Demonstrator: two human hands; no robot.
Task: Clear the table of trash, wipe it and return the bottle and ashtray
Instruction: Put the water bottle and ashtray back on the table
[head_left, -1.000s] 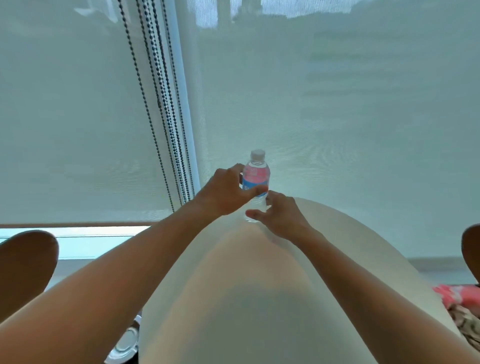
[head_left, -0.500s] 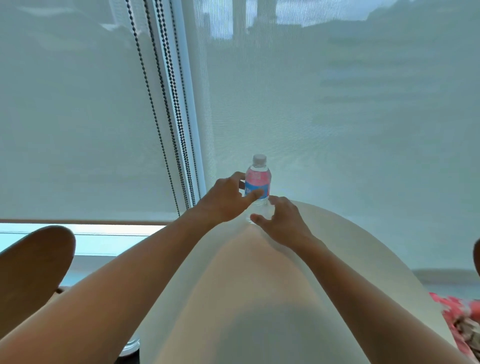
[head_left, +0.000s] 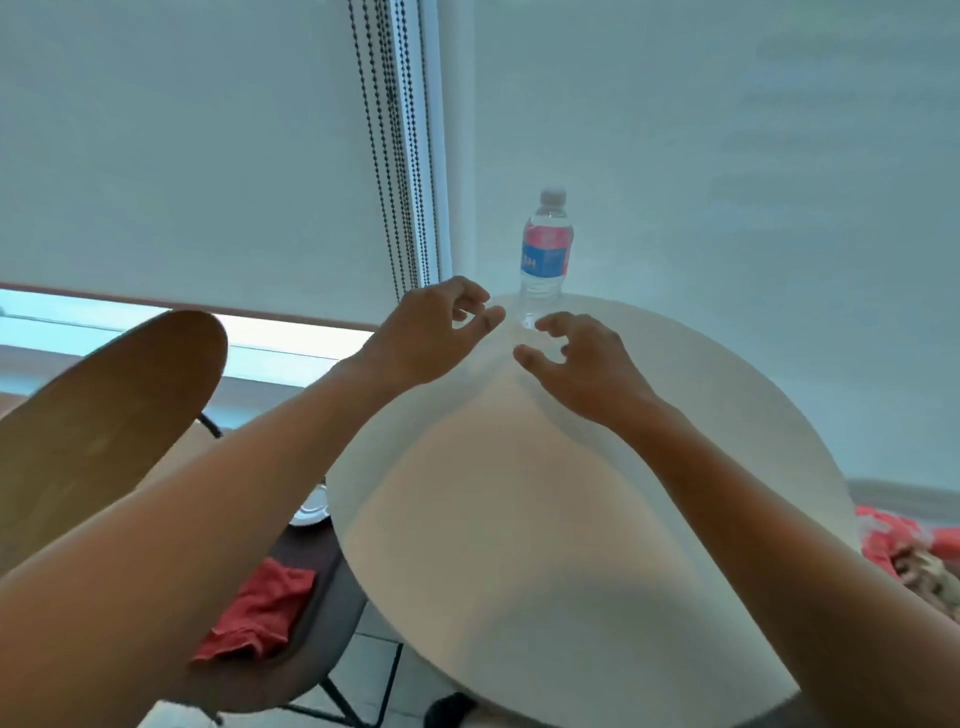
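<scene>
Head view – water bottle (head_left: 545, 254): standing upright at the far edge of the round white table (head_left: 727, 415), its base sitting just inside the rim, close to the roller blind (head_left: 727, 156) behind.
Left hand (head_left: 426, 338): hovering just left of the bottle's base, fingers loosely curled, gripping nothing, not touching the bottle.
Right hand (head_left: 587, 364): hovering just in front of the base, fingers spread and curled, empty.
Open room: the tabletop is lying bare from the hands to the near edge; both forearms are stretching across it.
Left edge: a wooden chair back (head_left: 104, 405) is sitting close beside the table, with a red cloth (head_left: 260, 608) on its dark seat (head_left: 311, 660).
Label: pink over blue band; lettering is too blurred to read.
Bead chains (head_left: 384, 156): hanging left of the bottle.
</scene>
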